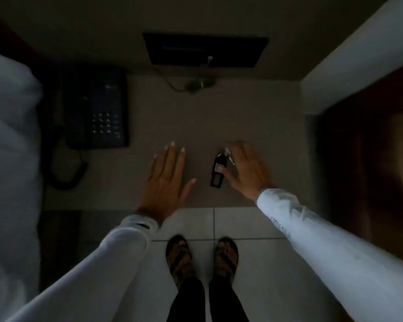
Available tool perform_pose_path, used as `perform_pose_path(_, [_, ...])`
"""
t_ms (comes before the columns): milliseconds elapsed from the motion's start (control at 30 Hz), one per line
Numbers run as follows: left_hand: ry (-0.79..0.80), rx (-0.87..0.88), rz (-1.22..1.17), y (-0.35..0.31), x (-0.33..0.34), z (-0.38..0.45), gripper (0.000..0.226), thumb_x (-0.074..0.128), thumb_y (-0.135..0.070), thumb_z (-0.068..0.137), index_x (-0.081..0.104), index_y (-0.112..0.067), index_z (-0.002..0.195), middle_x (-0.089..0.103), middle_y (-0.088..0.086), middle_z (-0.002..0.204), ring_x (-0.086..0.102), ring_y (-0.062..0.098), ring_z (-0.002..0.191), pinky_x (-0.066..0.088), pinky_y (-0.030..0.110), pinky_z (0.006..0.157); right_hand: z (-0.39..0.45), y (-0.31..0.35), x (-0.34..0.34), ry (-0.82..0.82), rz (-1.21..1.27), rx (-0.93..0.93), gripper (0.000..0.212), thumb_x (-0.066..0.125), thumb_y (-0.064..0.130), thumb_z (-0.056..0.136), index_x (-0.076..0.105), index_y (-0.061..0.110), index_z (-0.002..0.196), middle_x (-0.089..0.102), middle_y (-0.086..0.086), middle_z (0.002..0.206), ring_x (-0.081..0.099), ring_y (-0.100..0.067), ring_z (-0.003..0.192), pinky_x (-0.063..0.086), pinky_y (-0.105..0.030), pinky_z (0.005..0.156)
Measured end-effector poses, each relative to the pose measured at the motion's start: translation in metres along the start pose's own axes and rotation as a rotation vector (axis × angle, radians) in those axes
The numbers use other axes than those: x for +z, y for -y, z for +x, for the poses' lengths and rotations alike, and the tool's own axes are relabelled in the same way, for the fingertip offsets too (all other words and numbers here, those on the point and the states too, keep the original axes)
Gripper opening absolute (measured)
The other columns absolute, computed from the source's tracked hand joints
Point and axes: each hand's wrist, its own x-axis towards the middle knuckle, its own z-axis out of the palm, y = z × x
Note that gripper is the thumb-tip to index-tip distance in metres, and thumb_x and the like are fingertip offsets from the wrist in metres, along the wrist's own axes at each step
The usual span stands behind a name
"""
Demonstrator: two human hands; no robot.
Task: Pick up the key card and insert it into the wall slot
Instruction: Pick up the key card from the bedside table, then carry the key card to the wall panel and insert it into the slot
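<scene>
In dim light a dark, narrow key card (217,171) with a metal key at its far end lies on the grey table top (196,117). My right hand (246,169) is over its right side, thumb touching its middle, fingers curled around the far end. My left hand (166,180) lies flat and spread on the table, left of the card and apart from it. A dark wall panel with a slot (205,49) is on the wall beyond the table.
A black desk phone (98,108) with a coiled cord sits at the table's left. A cable and plug (196,84) lie below the wall panel. White bedding (9,159) is at the left, a dark wooden door (370,159) at the right, tiled floor under my feet.
</scene>
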Motion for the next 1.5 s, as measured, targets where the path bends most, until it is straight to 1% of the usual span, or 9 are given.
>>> perform_pose_path(133, [-0.018, -0.006, 0.001, 0.009, 0.029, 0.033, 0.072, 0.044, -0.048, 0.104, 0.033, 0.001, 0.156, 0.031, 0.031, 0.163, 0.03, 0.044, 0.152, 0.033, 0.062, 0.122, 0.019, -0.016, 0.013, 0.053, -0.109, -0.121, 0.053, 0.063, 0.041, 0.086, 0.053, 0.02, 0.134, 0.049, -0.016, 0.134, 0.052, -0.034, 0.113, 0.044, -0.041, 0.099])
perform_pose_path(267, [-0.053, 0.008, 0.055, 0.012, 0.049, 0.033, 0.071, 0.038, -0.049, 0.106, 0.027, -0.002, 0.158, 0.026, 0.029, 0.166, 0.022, 0.041, 0.156, 0.028, 0.059, 0.125, 0.036, -0.025, 0.012, 0.146, 0.003, -0.17, 0.044, 0.073, 0.033, 0.08, 0.062, 0.015, 0.118, 0.05, -0.013, 0.124, 0.055, -0.03, 0.106, 0.05, -0.04, 0.092])
perform_pose_path(500, [-0.048, 0.016, 0.103, 0.011, 0.042, 0.036, 0.073, 0.041, -0.05, 0.105, 0.028, 0.0, 0.158, 0.027, 0.03, 0.165, 0.025, 0.041, 0.155, 0.029, 0.059, 0.125, 0.07, -0.024, -0.008, 0.425, 0.158, -0.08, 0.028, 0.085, 0.015, 0.066, 0.068, 0.011, 0.088, 0.058, 0.005, 0.077, 0.052, -0.005, 0.063, 0.041, -0.023, 0.067])
perform_pose_path(700, [0.0, 0.054, 0.09, 0.006, -0.003, 0.037, 0.074, 0.035, -0.05, 0.102, 0.038, 0.003, 0.153, 0.037, 0.031, 0.16, 0.038, 0.044, 0.148, 0.036, 0.061, 0.121, 0.069, -0.025, -0.036, 0.519, 0.17, 0.035, 0.026, 0.084, 0.014, 0.068, 0.07, 0.011, 0.091, 0.066, -0.003, 0.082, 0.062, -0.018, 0.075, 0.053, -0.032, 0.077])
perform_pose_path(933, [-0.067, 0.116, 0.126, -0.022, -0.12, 0.053, 0.072, 0.03, -0.05, 0.104, 0.036, 0.002, 0.154, 0.035, 0.03, 0.162, 0.036, 0.043, 0.15, 0.037, 0.059, 0.121, 0.031, -0.008, -0.134, 0.382, 0.106, 0.154, 0.02, 0.082, 0.023, 0.072, 0.072, 0.016, 0.088, 0.067, 0.0, 0.081, 0.065, -0.019, 0.08, 0.046, -0.025, 0.074])
perform_pose_path(1100, [-0.229, 0.208, 0.141, -0.073, -0.24, 0.08, 0.069, 0.035, -0.049, 0.105, 0.035, -0.001, 0.155, 0.034, 0.027, 0.163, 0.036, 0.039, 0.151, 0.037, 0.055, 0.122, -0.005, 0.025, -0.252, 0.278, 0.138, 0.2, 0.021, 0.079, 0.028, 0.076, 0.073, 0.015, 0.091, 0.067, 0.002, 0.082, 0.061, -0.016, 0.079, 0.042, -0.023, 0.073])
perform_pose_path(1200, [-0.314, 0.283, 0.147, -0.114, -0.32, 0.098, 0.069, 0.039, -0.048, 0.107, 0.031, -0.001, 0.157, 0.031, 0.028, 0.165, 0.032, 0.039, 0.153, 0.035, 0.056, 0.124, -0.034, 0.044, -0.337, 0.223, 0.254, 0.208, 0.019, 0.078, 0.024, 0.077, 0.074, 0.012, 0.09, 0.077, -0.004, 0.086, 0.071, -0.019, 0.082, 0.05, -0.027, 0.078])
perform_pose_path(1367, [-0.484, 0.428, 0.111, -0.192, -0.444, 0.118, 0.068, 0.045, -0.045, 0.106, 0.031, -0.001, 0.156, 0.033, 0.028, 0.164, 0.034, 0.04, 0.151, 0.035, 0.056, 0.123, -0.096, 0.064, -0.472, -0.089, 0.481, 0.2, 0.024, 0.077, 0.009, 0.078, 0.073, 0.0, 0.1, 0.075, -0.026, 0.084, 0.07, -0.028, 0.069, 0.058, -0.031, 0.065])
perform_pose_path(1500, [-0.587, 0.564, 0.095, -0.264, -0.517, 0.124, 0.067, 0.038, -0.045, 0.106, 0.033, -0.001, 0.155, 0.037, 0.028, 0.162, 0.037, 0.04, 0.15, 0.036, 0.057, 0.123, -0.161, 0.06, -0.556, -0.329, 0.561, 0.203, 0.023, 0.064, -0.002, 0.087, 0.068, -0.004, 0.109, 0.066, -0.035, 0.108, 0.068, -0.043, 0.098, 0.063, -0.032, 0.075])
